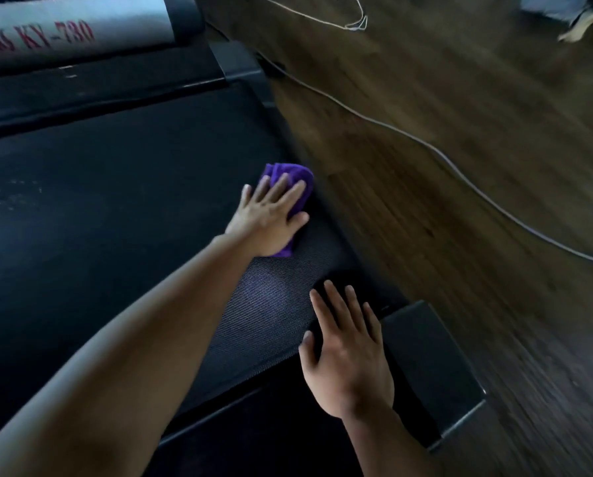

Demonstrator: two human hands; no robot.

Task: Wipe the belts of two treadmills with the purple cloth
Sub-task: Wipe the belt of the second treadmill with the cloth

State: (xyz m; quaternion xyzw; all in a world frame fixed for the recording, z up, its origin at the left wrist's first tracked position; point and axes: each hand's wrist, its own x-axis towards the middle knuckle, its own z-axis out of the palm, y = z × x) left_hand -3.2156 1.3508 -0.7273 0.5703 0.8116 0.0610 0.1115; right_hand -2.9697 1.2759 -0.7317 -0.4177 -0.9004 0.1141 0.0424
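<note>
Pressing the purple cloth under our flat left hand, right hand spread flat at five o'clock, we are facing belt running toward nine o'clock.

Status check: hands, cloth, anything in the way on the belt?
Left hand flat, pressing cloth on belt near its right edge. Right hand flat at belt's near end. Cable on floor beside, off belt.

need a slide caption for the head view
Left hand presses the purple cloth on the treadmill belt; right hand rests flat near its end.
</note>
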